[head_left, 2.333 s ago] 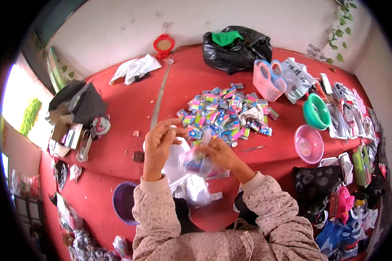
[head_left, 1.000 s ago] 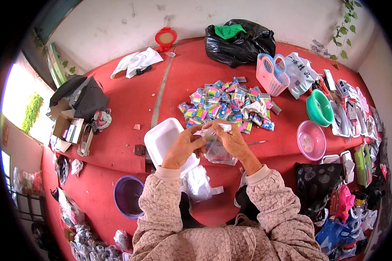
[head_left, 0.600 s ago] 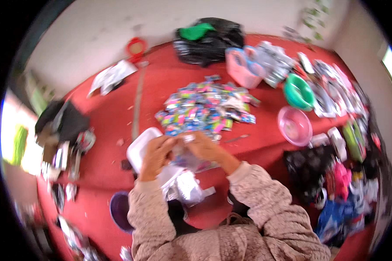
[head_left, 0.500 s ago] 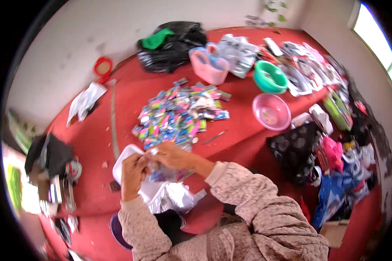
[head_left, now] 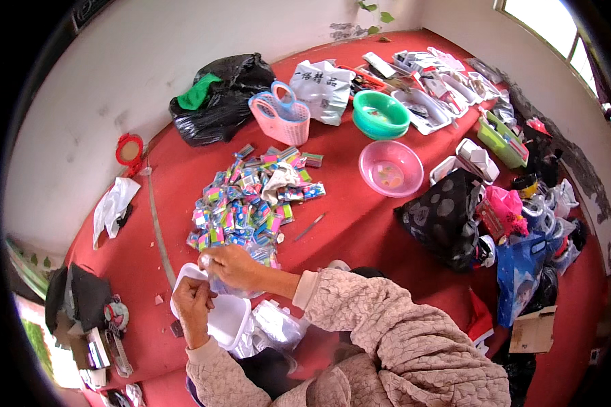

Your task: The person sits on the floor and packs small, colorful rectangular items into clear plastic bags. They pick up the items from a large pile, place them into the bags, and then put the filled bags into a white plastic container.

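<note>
Closed around a clear plastic bag (head_left: 243, 292), my right hand (head_left: 236, 266) is just beyond the white plastic trays. The bag's crumpled top pokes out by the fingers, and its lower part hangs beneath the hand. My left hand (head_left: 194, 311) is a little nearer and to the left, its fingers curled together in a pinch. Whatever it grips, if anything, is hidden. Below the hands lies a white tray (head_left: 225, 320), with another white tray edge (head_left: 187, 271) behind it. Beside them is a pile of shiny clear plastic bags (head_left: 280, 327). Ahead spreads a heap of small colourful packets (head_left: 241, 203).
On the red floor (head_left: 332, 180) a pen-like stick (head_left: 310, 227) lies right of the heap. Farther back stand a black bag (head_left: 227, 112), pink basket (head_left: 282, 119), green basins (head_left: 380, 112) and pink basin (head_left: 390, 169). A dark dotted bag (head_left: 445, 217) sits at right.
My hands have parted: the right has moved off with the clear bag, while the left has dropped nearer. The view has shifted, and the white tray beneath shows more fully.
</note>
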Demonstrator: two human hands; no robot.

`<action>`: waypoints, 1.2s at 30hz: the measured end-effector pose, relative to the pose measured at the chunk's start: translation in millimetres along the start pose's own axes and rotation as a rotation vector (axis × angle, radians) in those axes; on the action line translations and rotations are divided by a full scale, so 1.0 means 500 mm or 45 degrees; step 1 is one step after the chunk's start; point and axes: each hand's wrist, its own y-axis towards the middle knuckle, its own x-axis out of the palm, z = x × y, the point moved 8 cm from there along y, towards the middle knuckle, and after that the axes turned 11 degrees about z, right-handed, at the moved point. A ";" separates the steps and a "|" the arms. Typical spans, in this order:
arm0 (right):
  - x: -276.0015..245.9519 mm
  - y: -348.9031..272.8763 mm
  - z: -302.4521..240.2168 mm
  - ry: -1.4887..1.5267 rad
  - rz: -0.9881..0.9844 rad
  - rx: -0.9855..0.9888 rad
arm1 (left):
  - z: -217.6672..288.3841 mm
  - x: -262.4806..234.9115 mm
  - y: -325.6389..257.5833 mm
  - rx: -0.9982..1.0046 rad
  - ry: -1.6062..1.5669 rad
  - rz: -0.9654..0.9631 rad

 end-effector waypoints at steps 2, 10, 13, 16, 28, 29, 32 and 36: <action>0.005 -0.002 -0.003 -0.090 -0.034 -0.023 | -0.014 0.001 0.003 -0.025 -0.005 -0.045; 0.004 0.000 0.018 -0.125 0.079 0.071 | -0.004 0.043 -0.010 0.029 0.125 -0.040; -0.003 -0.003 0.024 -0.129 0.200 0.107 | -0.016 0.049 -0.006 0.056 0.113 -0.014; -0.006 -0.002 0.013 -0.073 0.186 0.175 | -0.021 0.052 -0.014 -0.046 0.002 0.022; 0.038 -0.001 0.062 -0.017 -0.023 0.190 | -0.009 0.047 -0.020 -0.024 0.162 -0.152; 0.043 -0.002 0.068 -0.029 -0.052 0.226 | -0.016 0.046 -0.018 -0.051 0.177 -0.155; 0.051 -0.004 0.080 -0.029 -0.091 0.293 | -0.012 0.045 -0.020 -0.047 0.116 -0.097; 0.048 -0.007 0.092 0.027 -0.063 0.317 | 0.014 0.056 -0.022 0.282 0.355 -0.005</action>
